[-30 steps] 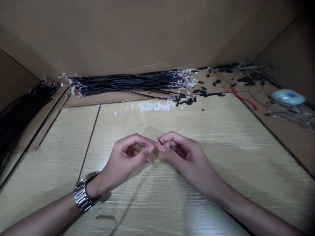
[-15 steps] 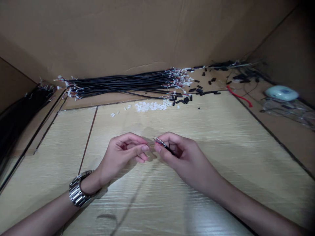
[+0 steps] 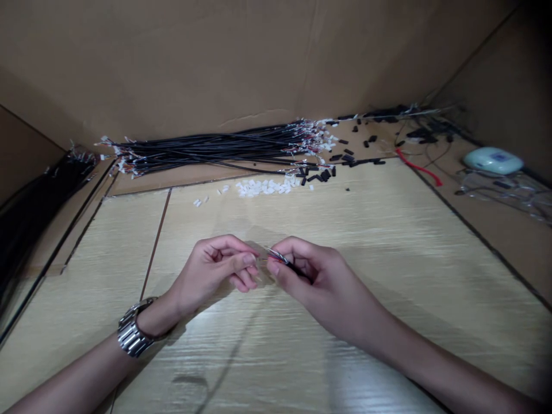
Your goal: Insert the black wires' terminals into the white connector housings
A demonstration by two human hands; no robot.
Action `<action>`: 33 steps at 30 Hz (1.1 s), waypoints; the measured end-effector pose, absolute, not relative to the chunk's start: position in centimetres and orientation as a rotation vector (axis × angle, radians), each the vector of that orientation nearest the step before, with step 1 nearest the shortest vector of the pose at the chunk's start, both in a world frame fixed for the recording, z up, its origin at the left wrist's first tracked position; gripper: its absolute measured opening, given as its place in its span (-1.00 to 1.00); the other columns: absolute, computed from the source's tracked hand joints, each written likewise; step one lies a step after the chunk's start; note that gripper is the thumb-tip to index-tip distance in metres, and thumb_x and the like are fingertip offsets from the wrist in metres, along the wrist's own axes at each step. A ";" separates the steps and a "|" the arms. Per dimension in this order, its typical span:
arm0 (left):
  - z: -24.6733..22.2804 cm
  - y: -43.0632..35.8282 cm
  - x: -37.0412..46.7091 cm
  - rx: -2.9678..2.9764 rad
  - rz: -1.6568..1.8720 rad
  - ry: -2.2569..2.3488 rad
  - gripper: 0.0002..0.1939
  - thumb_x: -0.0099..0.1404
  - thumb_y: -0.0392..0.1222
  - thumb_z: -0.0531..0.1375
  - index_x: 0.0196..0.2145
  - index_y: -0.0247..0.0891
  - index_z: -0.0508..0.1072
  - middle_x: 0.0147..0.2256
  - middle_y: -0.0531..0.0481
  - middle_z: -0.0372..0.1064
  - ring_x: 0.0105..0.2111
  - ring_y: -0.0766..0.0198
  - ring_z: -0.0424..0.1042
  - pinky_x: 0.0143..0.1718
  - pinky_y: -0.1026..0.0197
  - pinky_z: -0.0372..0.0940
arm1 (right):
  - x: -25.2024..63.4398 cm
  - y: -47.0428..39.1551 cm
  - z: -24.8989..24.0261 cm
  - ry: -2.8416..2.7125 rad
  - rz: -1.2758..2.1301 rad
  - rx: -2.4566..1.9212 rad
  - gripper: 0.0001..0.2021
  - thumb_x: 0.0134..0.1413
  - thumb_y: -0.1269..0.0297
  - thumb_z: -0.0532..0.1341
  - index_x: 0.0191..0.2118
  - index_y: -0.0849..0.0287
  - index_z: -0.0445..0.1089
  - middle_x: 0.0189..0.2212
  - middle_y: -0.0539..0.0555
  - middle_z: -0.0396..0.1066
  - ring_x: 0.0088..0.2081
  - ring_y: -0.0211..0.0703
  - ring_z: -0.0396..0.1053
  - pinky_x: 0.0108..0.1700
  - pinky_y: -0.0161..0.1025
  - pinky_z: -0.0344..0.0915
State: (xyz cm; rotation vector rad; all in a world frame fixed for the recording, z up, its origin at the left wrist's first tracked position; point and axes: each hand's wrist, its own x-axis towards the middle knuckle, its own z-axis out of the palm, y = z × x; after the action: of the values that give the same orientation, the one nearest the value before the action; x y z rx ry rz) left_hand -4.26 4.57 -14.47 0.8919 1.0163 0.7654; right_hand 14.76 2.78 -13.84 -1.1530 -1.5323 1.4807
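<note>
My right hand [image 3: 304,267] is closed around the end of a black cable [image 3: 297,270], pinched between thumb and forefinger. Thin bare-ended wires [image 3: 276,254], white, red and dark, fan out of that end toward the left. Just left of them, my left hand [image 3: 226,261] has its thumb and forefinger pressed together in a pinch; whatever is between them is too small to make out. A narrow gap separates the two hands, a little above the wooden board [image 3: 259,356]. The rest of the held cable is mostly hidden by my right hand and forearm.
Across the back lies a bundle of black cables [image 3: 207,146] with wired ends. In front of it are a pile of white connectors [image 3: 265,187] and scattered black sleeves [image 3: 323,174]. More cables [image 3: 38,195] lie left. A red strip [image 3: 418,168] and pale green case [image 3: 493,160] are right.
Both hands have shifted slightly left and down, and the gap between their fingertips is about the same. My right hand still grips the cable.
</note>
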 end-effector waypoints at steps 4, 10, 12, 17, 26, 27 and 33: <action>-14.5 4.6 -4.2 0.928 0.746 1.024 -0.79 0.17 -0.12 0.37 -0.31 -0.33 0.56 -0.43 -0.04 0.57 -0.48 0.33 0.56 -0.51 0.43 0.44 | 14.8 2.7 -14.0 -1.619 1.428 -1.175 -0.86 0.21 0.29 0.14 -0.34 0.20 0.37 -0.56 -0.08 0.22 -0.54 -0.36 0.11 -0.55 -0.39 0.02; -14.4 4.7 -4.5 0.971 0.704 0.995 -0.85 0.21 -0.23 0.34 -0.25 -0.30 0.56 -0.37 -0.05 0.58 -0.36 0.29 0.58 -0.48 0.45 0.44 | 15.0 2.7 -14.0 -1.726 1.274 -1.202 -0.86 0.22 0.31 0.14 -0.32 0.20 0.39 -0.55 -0.07 0.27 -0.54 -0.36 0.14 -0.55 -0.39 0.04; -14.4 4.7 -4.5 0.982 0.709 0.984 -0.83 0.20 -0.25 0.34 -0.21 -0.29 0.55 -0.35 -0.04 0.58 -0.36 0.30 0.58 -0.48 0.44 0.44 | 15.1 2.7 -14.1 -1.771 1.214 -1.193 -0.86 0.23 0.31 0.14 -0.32 0.20 0.40 -0.54 -0.07 0.27 -0.53 -0.36 0.16 -0.53 -0.39 0.06; -14.3 4.4 -4.3 1.020 0.727 0.965 -0.87 0.20 -0.26 0.34 -0.28 -0.33 0.53 -0.40 -0.01 0.54 -0.40 0.31 0.56 -0.47 0.41 0.46 | 15.1 2.6 -14.1 -1.803 1.144 -1.202 -0.85 0.23 0.30 0.14 -0.34 0.19 0.39 -0.56 -0.08 0.25 -0.55 -0.36 0.15 -0.53 -0.38 0.07; -14.5 4.1 -4.6 1.045 0.756 0.913 -0.90 0.24 -0.25 0.32 -0.32 -0.33 0.49 -0.46 0.00 0.53 -0.51 0.36 0.53 -0.51 0.41 0.45 | 15.0 2.8 -13.8 -1.728 1.152 -1.215 -0.86 0.19 0.33 0.14 -0.39 0.18 0.35 -0.60 -0.10 0.15 -0.57 -0.35 0.11 -0.56 -0.38 0.06; -14.5 4.1 -4.6 1.036 0.758 0.911 -0.91 0.24 -0.26 0.31 -0.32 -0.33 0.50 -0.43 -0.01 0.54 -0.47 0.35 0.54 -0.50 0.42 0.46 | 15.0 2.8 -13.9 -1.736 1.149 -1.215 -0.87 0.20 0.33 0.14 -0.38 0.18 0.35 -0.60 -0.10 0.17 -0.56 -0.35 0.12 -0.56 -0.38 0.06; -14.5 4.2 -4.7 1.026 0.750 0.943 -0.90 0.20 -0.25 0.35 -0.32 -0.31 0.54 -0.40 -0.02 0.56 -0.39 0.30 0.57 -0.50 0.43 0.47 | 15.0 2.7 -13.9 -1.741 1.165 -1.206 -0.87 0.21 0.33 0.14 -0.35 0.20 0.37 -0.58 -0.09 0.22 -0.56 -0.37 0.13 -0.56 -0.39 0.06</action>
State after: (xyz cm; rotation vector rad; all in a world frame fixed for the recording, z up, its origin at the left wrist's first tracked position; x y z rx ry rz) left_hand -4.66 4.23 -14.51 1.0263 0.9433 0.7498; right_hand 15.01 2.75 -13.87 -1.2063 -1.7410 1.1648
